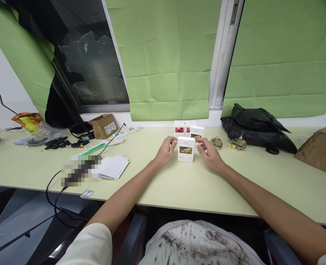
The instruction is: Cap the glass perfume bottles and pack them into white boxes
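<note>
From the head camera, a white box [186, 149] with a yellowish picture on its front stands upright on the pale green table [179, 184], near the middle and toward the far edge. The left hand [165, 151] presses its fingers against the box's left side, and the right hand [210, 151] meets the right side, so the box is held between both hands. Whether the right fingers curl behind the box is hard to tell at this size.

Just behind it stand three more small boxes: two with pink fronts [179, 129] side by side against the wall, and another yellow-picture box [197, 131] just in front of them. To the right, two round glass bottles [216, 142] with gold caps sit near a black plastic bag [258, 127]. A brown paper bag [321, 149] lies at the far right.

On the left are white cards [114, 166], a white power strip [128, 131], a small cardboard box [103, 126] and black cables [56, 142].
</note>
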The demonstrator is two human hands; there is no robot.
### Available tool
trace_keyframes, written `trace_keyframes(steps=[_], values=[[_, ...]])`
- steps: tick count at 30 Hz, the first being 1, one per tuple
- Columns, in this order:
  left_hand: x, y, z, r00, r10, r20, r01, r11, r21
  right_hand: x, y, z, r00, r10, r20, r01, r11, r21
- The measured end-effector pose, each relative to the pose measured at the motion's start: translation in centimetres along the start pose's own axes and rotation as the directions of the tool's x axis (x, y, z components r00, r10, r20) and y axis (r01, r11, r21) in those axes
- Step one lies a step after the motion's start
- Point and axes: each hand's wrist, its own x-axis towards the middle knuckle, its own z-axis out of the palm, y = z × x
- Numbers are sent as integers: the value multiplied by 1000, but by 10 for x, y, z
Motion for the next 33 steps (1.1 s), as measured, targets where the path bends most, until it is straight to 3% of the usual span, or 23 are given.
trace_keyframes(steps=[33], values=[[2, -11, 5, 998, 20, -61, -24, 998, -57, 2, 18, 6, 999, -32, -22, 32, 999, -4]])
